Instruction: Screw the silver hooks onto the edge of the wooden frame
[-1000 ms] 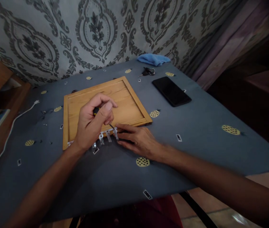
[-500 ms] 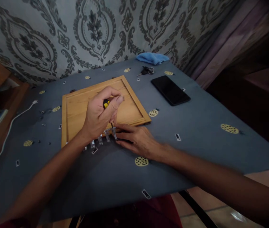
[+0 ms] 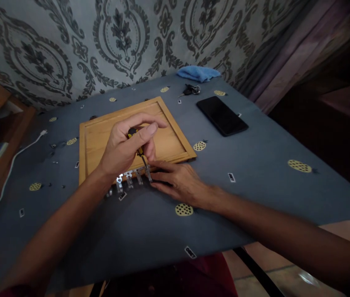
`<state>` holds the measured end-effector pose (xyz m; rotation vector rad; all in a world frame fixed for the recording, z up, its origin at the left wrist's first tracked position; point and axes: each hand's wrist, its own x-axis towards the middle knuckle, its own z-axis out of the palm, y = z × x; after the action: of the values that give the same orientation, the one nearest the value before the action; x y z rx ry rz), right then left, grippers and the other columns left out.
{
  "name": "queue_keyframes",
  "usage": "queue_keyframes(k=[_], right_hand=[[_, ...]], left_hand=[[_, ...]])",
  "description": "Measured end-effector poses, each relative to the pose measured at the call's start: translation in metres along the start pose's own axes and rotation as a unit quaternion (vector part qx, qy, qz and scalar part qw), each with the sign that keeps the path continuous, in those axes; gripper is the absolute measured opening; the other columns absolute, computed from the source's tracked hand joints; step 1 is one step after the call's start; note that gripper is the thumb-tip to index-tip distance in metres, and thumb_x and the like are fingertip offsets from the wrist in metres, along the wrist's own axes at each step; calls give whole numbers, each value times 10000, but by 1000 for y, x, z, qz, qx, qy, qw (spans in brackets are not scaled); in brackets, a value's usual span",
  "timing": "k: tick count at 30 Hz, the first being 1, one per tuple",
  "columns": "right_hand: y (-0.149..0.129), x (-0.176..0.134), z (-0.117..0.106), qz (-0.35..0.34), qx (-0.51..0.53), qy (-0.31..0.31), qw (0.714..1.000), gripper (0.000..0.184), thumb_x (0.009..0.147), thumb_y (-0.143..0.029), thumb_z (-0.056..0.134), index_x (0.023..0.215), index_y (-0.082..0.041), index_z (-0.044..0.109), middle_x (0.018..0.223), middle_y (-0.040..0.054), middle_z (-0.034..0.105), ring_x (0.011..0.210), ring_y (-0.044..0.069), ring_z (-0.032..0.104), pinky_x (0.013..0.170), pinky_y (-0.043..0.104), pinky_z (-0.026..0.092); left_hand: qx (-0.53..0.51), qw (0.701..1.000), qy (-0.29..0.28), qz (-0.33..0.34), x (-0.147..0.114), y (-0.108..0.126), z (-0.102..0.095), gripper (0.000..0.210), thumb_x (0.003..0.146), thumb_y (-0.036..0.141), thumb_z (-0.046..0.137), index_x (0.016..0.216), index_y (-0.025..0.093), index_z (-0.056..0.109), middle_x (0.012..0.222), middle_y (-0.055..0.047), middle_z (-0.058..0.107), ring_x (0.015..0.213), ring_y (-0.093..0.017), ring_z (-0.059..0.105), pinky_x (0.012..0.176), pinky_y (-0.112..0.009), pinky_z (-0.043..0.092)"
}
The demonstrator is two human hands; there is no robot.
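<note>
My left hand (image 3: 128, 142) is closed loosely round a black and yellow screwdriver (image 3: 140, 150), the forefinger stretched out over it. Its shaft points down at the right end of a silver metal hook rail (image 3: 128, 175). Several hooks of this rail stick out over the near edge of a framed wooden board (image 3: 175, 140). At the rail's last hook, the fingers of my right hand (image 3: 183, 181) press against the metal and steady it; the thumb is hidden. My left wrist covers part of the board's near edge.
A black phone (image 3: 222, 116) lies right of the board, with keys (image 3: 190, 90) and a blue cloth (image 3: 198, 73) farther back. Small dark pieces (image 3: 53, 145) are scattered at left, near a white cable (image 3: 10, 165). A wooden shelf (image 3: 23, 123) stands at the left edge.
My left hand has turned and its forefinger has straightened, so more of the screwdriver shows. My right hand stays at the rail's end.
</note>
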<state>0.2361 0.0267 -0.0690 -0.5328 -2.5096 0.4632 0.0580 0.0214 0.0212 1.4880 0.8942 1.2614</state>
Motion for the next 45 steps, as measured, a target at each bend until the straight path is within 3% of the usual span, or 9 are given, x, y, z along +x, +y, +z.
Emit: queue_keyframes(k=[4,7,12,21,25,30,35,38,45], right_hand=[[1,-1,2,-4,4,9,1000,205,974,-302,612,1060,-197,767,1249,92,717,949,223,746,754,342,604],[2,-1,2,5,10,3,1000,214,980,-311,604,1078,-207,764,1273,90,708,965,218,740,778,341,597],[1,0,1,12,28,-14,999,205,979,-295,604,1067,-201,763,1264,95,710,970,220,736,804,356,589],[1,0,1,9,25,-6,1000,209,979,-293,598,1036,-186,769,1261,98,713,973,237,740,802,367,589],[1,0,0,4,32,-5,999,217,982,-287,593,1052,-178,767,1243,102,720,979,243,738,808,377,589],[0,2,0,7,33,-4,999,207,977,-288,602,1046,-193,772,1214,88,732,953,231,739,784,362,588],[-1,0,1,24,23,-15,999,221,979,-300,600,1073,-200,773,1295,108,696,990,242,743,825,383,607],[0,0,1,31,18,-19,999,213,971,-293,614,1088,-214,774,1329,103,681,1007,246,744,846,388,614],[2,-1,2,32,24,-21,999,214,957,-278,639,1104,-197,770,1358,123,661,1064,267,737,896,426,620]], left_hand=[[-48,998,0,-40,2,-1,3,214,852,404,732,865,199,673,428,119,306,344,-46,241,372,-202,285],[-46,999,21,-17,1,-4,8,290,872,446,712,762,190,635,431,108,307,348,-42,231,370,-206,216],[14,996,85,35,-4,-13,17,288,919,440,665,765,197,651,448,81,377,373,-57,311,394,-233,233],[91,980,168,63,-6,-17,26,303,948,451,621,781,203,664,471,73,383,396,-68,337,402,-256,242],[119,978,159,67,-5,-17,28,326,951,471,606,776,205,676,520,56,419,437,-76,354,416,-263,254],[130,986,83,62,-5,-9,28,302,946,452,621,800,198,697,552,47,451,467,-78,377,443,-259,292],[49,987,123,95,-7,15,21,233,960,359,623,792,210,686,478,68,348,405,-83,279,403,-273,248],[57,984,135,105,-12,28,14,219,942,339,653,771,209,699,466,68,319,393,-86,261,394,-288,258],[92,975,177,100,-32,27,-2,256,921,385,676,743,204,701,465,65,331,397,-75,288,401,-270,280]])
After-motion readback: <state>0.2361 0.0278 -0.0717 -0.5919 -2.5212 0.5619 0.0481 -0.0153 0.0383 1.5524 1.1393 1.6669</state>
